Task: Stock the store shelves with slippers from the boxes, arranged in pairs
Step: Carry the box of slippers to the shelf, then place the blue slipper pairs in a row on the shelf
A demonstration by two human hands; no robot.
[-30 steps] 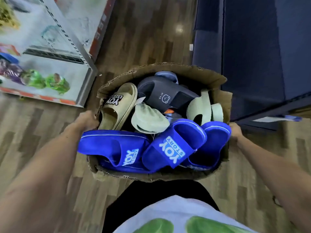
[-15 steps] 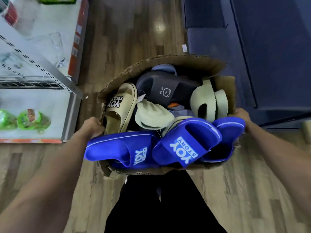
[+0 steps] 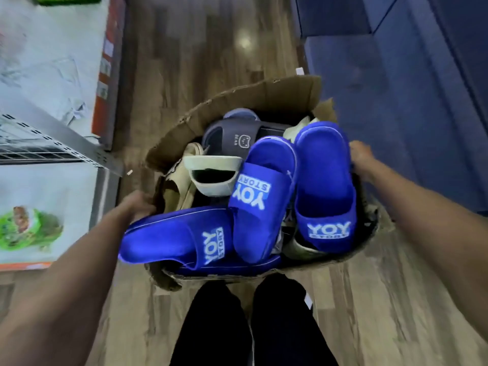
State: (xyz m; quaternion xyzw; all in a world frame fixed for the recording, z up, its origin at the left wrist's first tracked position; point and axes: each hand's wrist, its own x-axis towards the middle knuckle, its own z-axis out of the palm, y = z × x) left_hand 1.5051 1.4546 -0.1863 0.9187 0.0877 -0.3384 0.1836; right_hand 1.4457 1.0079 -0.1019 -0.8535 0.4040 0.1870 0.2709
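I hold an open cardboard box in front of my body, above the wooden floor. My left hand grips its left side and my right hand grips its right rim. Three bright blue slippers marked YOY STORY lie on top: one across the near edge, one in the middle, one on the right. Behind them sit a dark grey slipper with a bear face, a pale green slipper and a beige one.
A white metal store shelf with green packaged goods stands on my left. A dark blue shelving unit rises on my right. A wooden floor aisle runs ahead between them. My black trouser legs show below the box.
The slippers have shifted in the box: the middle and right blue ones now stand more upright and cover the pale green ones at the right. The view has moved forward along the aisle.
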